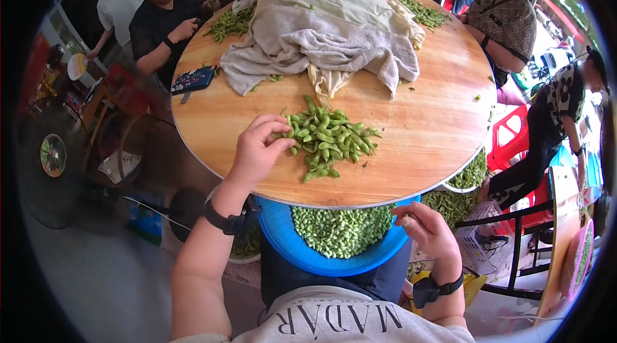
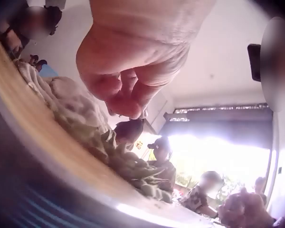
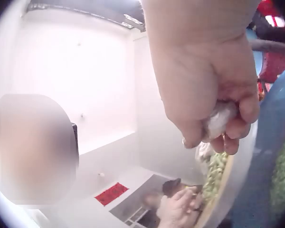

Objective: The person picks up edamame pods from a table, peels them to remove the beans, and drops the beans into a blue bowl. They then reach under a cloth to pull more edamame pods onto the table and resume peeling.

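A heap of green soybean pods (image 1: 328, 134) lies near the front of the round wooden table. My left hand (image 1: 257, 147) is at the heap's left edge, thumb and bent fingers right at the pods; I cannot tell whether one is pinched. To the right, my right hand (image 1: 427, 230) hovers by the rim of a blue basin (image 1: 273, 227) on my lap. Its fingers are curled, and the right wrist view shows a small whitish, shiny thing (image 3: 221, 118) held between thumb and fingers. Shelled green beans (image 1: 340, 230) cover the basin's bottom.
Pale cloths (image 1: 328, 28) cover a large mound on the table, with more pods (image 1: 424, 12) around it. A dark patterned phone or wallet (image 1: 193, 79) lies at the left edge. Several people sit or stand around. Red stools (image 1: 511, 137) stand to the right.
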The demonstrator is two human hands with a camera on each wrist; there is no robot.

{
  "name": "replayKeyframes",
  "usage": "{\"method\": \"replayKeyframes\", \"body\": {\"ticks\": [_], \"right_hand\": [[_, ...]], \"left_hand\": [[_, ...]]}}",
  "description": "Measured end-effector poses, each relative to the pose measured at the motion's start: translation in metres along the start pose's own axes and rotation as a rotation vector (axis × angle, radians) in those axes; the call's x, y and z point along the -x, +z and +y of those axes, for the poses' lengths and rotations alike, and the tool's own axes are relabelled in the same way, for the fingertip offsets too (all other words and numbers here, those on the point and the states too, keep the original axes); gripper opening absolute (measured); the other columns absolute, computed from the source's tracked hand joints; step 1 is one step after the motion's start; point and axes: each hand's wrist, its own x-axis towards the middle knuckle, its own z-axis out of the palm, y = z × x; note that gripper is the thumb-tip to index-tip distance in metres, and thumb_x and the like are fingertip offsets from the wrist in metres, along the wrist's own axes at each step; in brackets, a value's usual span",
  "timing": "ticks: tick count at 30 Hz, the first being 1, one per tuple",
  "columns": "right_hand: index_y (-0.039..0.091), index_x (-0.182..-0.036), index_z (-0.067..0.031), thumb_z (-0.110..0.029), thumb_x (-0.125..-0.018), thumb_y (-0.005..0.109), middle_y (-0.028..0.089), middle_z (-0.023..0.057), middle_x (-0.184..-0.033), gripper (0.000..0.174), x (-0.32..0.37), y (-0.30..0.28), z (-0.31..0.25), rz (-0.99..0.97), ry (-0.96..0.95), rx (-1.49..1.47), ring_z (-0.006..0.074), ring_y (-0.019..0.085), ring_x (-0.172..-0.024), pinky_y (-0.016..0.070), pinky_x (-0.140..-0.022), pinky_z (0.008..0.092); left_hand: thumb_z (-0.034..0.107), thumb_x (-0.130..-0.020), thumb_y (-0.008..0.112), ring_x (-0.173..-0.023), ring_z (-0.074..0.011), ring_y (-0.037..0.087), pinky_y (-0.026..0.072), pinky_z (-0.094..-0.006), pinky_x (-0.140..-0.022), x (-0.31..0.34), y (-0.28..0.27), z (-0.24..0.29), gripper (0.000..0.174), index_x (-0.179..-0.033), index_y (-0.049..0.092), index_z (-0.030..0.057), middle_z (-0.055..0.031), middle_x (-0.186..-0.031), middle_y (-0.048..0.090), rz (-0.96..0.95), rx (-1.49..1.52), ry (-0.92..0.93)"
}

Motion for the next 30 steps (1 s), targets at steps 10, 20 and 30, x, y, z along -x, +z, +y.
{"method": "replayKeyframes", "body": {"ticks": [10, 20, 30], "right_hand": [[0.057, -0.083, -0.0005, -0.026, -0.093, 0.046, 0.047, -0.0023, -0.062, 0.030, -0.078, 0.061, -0.051, -0.214, 0.024, -0.372, 0.0060, 0.043, -0.057, 0.0367, -0.051, 0.0211], [0.055, -0.078, 0.0001, -0.026, -0.092, 0.047, 0.047, -0.0014, -0.057, 0.031, -0.057, 0.095, -0.043, -0.392, 0.152, -0.312, 0.0064, 0.041, -0.051, 0.0334, -0.044, 0.0216], [0.057, -0.082, -0.0008, -0.020, -0.091, 0.049, 0.048, -0.0024, -0.060, 0.023, -0.035, 0.110, -0.039, -0.276, 0.208, -0.396, 0.0052, 0.041, -0.051, 0.0315, -0.045, 0.0197]], "left_hand": [[0.002, -0.077, 0.065, -0.060, -0.0041, 0.053, 0.0434, -0.0189, -0.052, 0.072, 0.029, 0.053, 0.014, -0.090, 0.062, 0.0014, -0.0012, -0.075, 0.062, -0.155, 0.308, -0.261], [0.004, -0.072, 0.070, -0.056, -0.0049, 0.053, 0.0436, -0.0214, -0.051, 0.126, 0.028, 0.041, 0.014, -0.082, 0.061, -0.0007, -0.0042, -0.066, 0.060, -0.099, -0.064, -0.068], [0.003, -0.072, 0.068, -0.053, -0.0058, 0.051, 0.0417, -0.0214, -0.048, 0.148, 0.038, 0.037, 0.012, -0.082, 0.062, 0.0003, -0.0037, -0.063, 0.059, 0.010, -0.048, -0.028]]}}
